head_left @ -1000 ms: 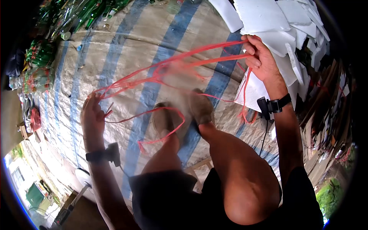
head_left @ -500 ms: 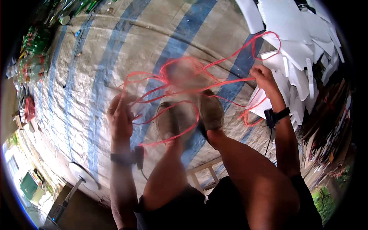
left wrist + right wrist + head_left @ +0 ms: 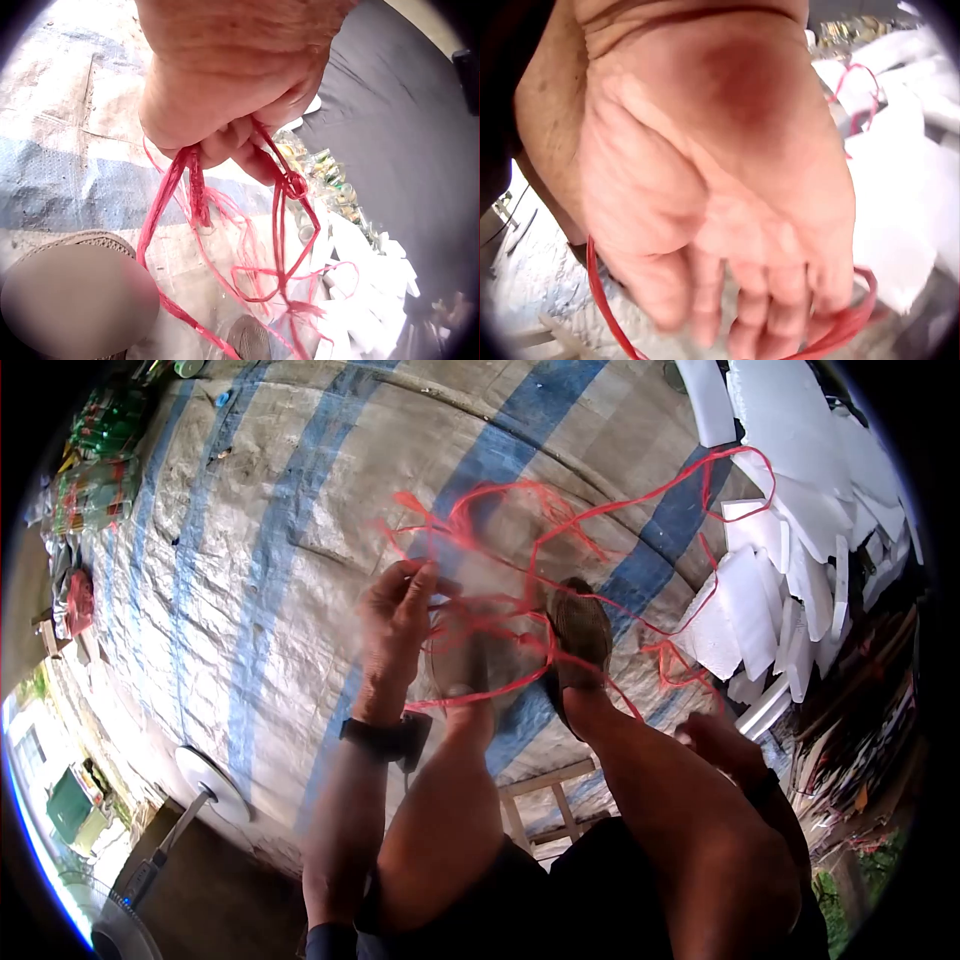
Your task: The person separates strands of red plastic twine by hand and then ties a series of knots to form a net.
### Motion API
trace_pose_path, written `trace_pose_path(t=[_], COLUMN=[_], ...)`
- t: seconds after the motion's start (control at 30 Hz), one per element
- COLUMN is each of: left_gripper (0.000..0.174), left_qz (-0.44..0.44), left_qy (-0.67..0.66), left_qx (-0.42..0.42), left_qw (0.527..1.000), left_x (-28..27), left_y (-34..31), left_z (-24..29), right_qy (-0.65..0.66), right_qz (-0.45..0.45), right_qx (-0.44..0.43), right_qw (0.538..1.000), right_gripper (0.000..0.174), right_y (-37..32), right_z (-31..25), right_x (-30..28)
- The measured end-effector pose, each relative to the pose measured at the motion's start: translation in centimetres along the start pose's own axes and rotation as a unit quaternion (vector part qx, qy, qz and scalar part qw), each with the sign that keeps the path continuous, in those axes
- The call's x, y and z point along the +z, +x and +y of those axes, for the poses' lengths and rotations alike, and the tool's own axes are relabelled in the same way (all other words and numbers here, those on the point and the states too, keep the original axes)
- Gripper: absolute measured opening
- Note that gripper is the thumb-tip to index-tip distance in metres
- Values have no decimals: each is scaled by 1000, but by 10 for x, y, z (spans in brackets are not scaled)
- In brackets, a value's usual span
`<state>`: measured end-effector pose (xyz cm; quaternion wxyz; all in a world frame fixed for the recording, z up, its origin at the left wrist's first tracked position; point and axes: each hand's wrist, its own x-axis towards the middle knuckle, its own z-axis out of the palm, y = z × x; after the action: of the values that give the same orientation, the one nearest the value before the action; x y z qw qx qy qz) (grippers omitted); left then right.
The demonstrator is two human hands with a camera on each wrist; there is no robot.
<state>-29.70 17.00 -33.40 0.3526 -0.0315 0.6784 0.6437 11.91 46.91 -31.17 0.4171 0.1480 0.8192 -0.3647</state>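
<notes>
Several strands of red plastic twine (image 3: 169,202) come down out of my left hand (image 3: 397,620), whose curled fingers grip them. A knot in the twine shows just below those fingers in the left wrist view. Beside the right knee is my right hand (image 3: 722,748). Its palm (image 3: 735,172) faces the right wrist camera with nothing in it, the fingers loosely bent and the thumb apart from them. A loop of red twine (image 3: 847,322) passes around the outside of that hand, beside the little finger. More tangled red twine (image 3: 540,625) hangs and lies above the shoes.
The floor is a striped tarp (image 3: 330,590). White foam sheets (image 3: 790,510) are piled at the right, next to stacked flattened cardboard (image 3: 860,710). Bottles (image 3: 95,495) stand at the far left. A round white disc (image 3: 212,785) on a pole is left of the legs.
My left hand has moved right, in front of the left shoe. The right hand has let the stretched strands go slack and come back toward the knee.
</notes>
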Motion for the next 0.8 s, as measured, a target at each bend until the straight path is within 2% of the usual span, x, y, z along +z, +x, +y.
trace_pose_path(t=[0.03,0.07,0.1,0.13,0.17,0.23,0.3,0.33,0.37,0.4,0.43,0.47,0.53,0.6,0.67,0.73,0.8], left_gripper=[14,14,14,14,21,20,20,18,17,17,14,10,9,9,16,16,15], left_qz=[-8,-9,-14,-18,-39,-52,-66,-80,-93,-93,-93,-94,-99,-105,-135,-137,-143], left_qy=[-17,-14,-11,-8,6,18,28,17,6,6,16,26,33,39,18,-1,-19], left_qx=[-21,-24,-26,-27,-48,-37,-28,-26,-23,-23,-17,-11,-12,-12,-76,-72,-70], left_qw=[1000,1000,1000,999,998,998,997,996,995,995,995,995,994,994,988,988,987], left_x=[2,5,7,8,8,7,8,10,11,12,14,15,16,16,13,10,8], left_y=[-2,-4,-6,-8,-13,-17,-22,-26,-26,-26,-26,-24,-24,-23,-24,-24,-26], left_z=[-2,-4,-7,-8,-1,-1,2,11,16,16,15,15,15,18,25,26,24], right_qy=[-152,-149,-18,20,81,61,129,88,44,31,-71,-132,-122,-132,-142,-121,-39], right_qz=[82,190,241,265,309,361,313,308,325,283,292,243,255,247,238,307,235], right_qx=[-25,-122,-66,-116,-156,-260,-250,-239,-273,-218,-214,-172,-165,-162,-162,-123,-120], right_qw=[985,963,968,957,935,894,907,917,904,934,930,945,945,946,947,936,964], right_gripper=[16,11,8,8,7,11,14,19,22,24,24,24,22,20,19,12,19], right_y=[17,45,58,85,107,156,199,229,250,267,277,284,309,308,300,288,290], right_z=[-37,-60,-93,-94,-123,-153,-185,-192,-202,-206,-209,-211,-188,-180,-184,-193,-204], right_x=[-29,-54,-77,-90,-111,-133,-142,-137,-131,-118,-106,-97,-63,-59,-61,-77,-111])
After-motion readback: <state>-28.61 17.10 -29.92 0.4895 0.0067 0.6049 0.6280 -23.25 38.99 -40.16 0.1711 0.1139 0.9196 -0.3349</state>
